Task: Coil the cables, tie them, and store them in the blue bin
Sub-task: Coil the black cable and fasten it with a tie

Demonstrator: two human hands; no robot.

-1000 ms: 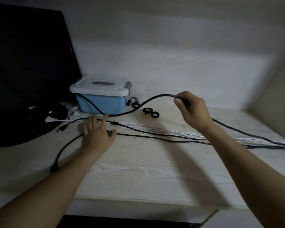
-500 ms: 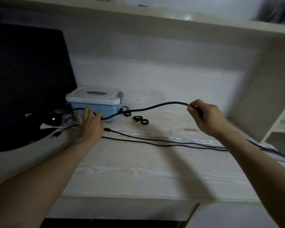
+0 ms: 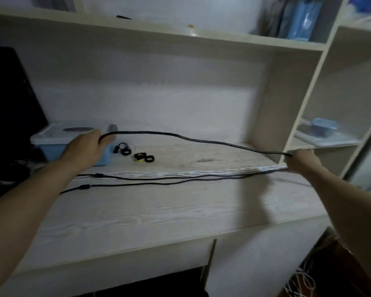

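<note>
Left hand (image 3: 85,144) gripping black cable (image 3: 180,136) above blue bin (image 3: 51,150), right hand (image 3: 302,160) pinching its far end

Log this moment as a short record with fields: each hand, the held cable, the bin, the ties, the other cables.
left hand: grips one end of the black cable, in front of the blue bin
right hand: holds the same cable's other end by the shelf upright
black cable: stretched between both hands, raised above the desk, not coiled
blue bin: lid on
cable ties: small black rolls lying on the desk beside the bin
other cables: black and white, laid out straight on the desk
</note>
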